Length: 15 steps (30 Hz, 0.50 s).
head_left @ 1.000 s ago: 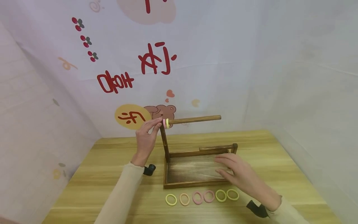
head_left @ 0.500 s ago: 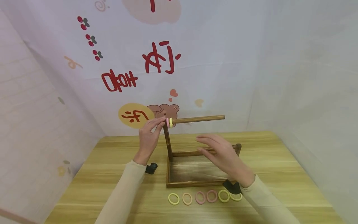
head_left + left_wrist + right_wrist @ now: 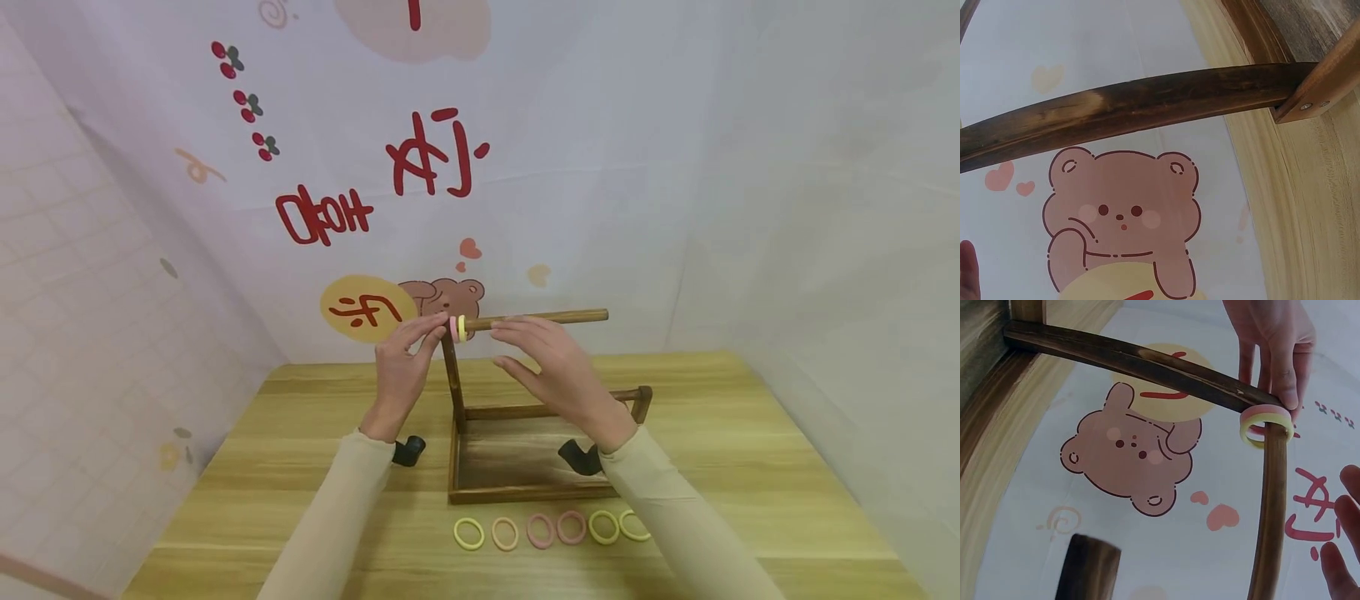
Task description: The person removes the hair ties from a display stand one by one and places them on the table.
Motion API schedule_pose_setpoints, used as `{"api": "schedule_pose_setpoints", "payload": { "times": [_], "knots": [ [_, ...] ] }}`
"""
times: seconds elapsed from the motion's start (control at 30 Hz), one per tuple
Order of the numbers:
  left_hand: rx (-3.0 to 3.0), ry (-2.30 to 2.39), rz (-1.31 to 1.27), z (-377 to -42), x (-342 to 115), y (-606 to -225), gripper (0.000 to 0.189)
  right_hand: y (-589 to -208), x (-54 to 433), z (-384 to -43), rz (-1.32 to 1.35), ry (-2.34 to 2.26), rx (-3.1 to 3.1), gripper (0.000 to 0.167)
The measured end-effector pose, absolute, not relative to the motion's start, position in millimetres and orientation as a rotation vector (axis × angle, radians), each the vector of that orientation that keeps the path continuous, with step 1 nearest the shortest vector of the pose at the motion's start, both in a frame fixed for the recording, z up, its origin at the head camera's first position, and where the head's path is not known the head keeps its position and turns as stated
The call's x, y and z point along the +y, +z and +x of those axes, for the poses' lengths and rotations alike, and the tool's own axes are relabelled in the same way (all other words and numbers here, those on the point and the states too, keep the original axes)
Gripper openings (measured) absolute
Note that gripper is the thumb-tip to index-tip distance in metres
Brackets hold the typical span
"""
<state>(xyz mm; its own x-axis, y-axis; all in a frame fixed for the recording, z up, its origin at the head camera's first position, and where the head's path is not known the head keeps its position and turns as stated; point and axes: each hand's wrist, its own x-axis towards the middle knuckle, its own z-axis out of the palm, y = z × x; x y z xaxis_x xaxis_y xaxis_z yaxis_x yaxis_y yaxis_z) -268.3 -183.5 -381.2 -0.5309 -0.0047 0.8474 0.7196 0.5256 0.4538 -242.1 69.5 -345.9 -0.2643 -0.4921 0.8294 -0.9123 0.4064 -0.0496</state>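
Observation:
A wooden rack has an upright post (image 3: 454,379) with a long rod (image 3: 581,317) reaching right from its top. My left hand (image 3: 401,371) pinches the post's top corner between thumb and fingers. Right beside those fingertips, a pink ring (image 3: 453,331) and a yellow ring (image 3: 1270,417) hang around the rod at its post end. My right hand (image 3: 558,367) is raised at the rod with relaxed, spread fingers and nothing in its grasp; its fingertips overlap the rod in the head view. Only a few right fingers (image 3: 1338,569) show in the right wrist view.
Along the table's front lie several loose rings, among them a yellow ring (image 3: 469,534) and a pink ring (image 3: 572,527). The rack's shallow tray base (image 3: 495,462) and a lower, shorter rod (image 3: 626,395) sit below my hands. A printed cloth (image 3: 585,167) hangs behind.
My right hand has moved left and up from over the tray to the long rod. My left hand keeps its place at the post's top. The head view has shifted slightly.

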Motion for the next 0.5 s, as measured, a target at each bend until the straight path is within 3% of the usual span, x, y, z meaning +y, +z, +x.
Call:
{"api": "schedule_pose_setpoints", "payload": {
  "times": [0.5],
  "knots": [
    [-1.91, -1.044, -0.588, -267.0, -183.5, -382.0, 0.024, -341.5, 47.9, -267.6, 1.259, 0.589, -1.955, 0.044]
  ]
}}
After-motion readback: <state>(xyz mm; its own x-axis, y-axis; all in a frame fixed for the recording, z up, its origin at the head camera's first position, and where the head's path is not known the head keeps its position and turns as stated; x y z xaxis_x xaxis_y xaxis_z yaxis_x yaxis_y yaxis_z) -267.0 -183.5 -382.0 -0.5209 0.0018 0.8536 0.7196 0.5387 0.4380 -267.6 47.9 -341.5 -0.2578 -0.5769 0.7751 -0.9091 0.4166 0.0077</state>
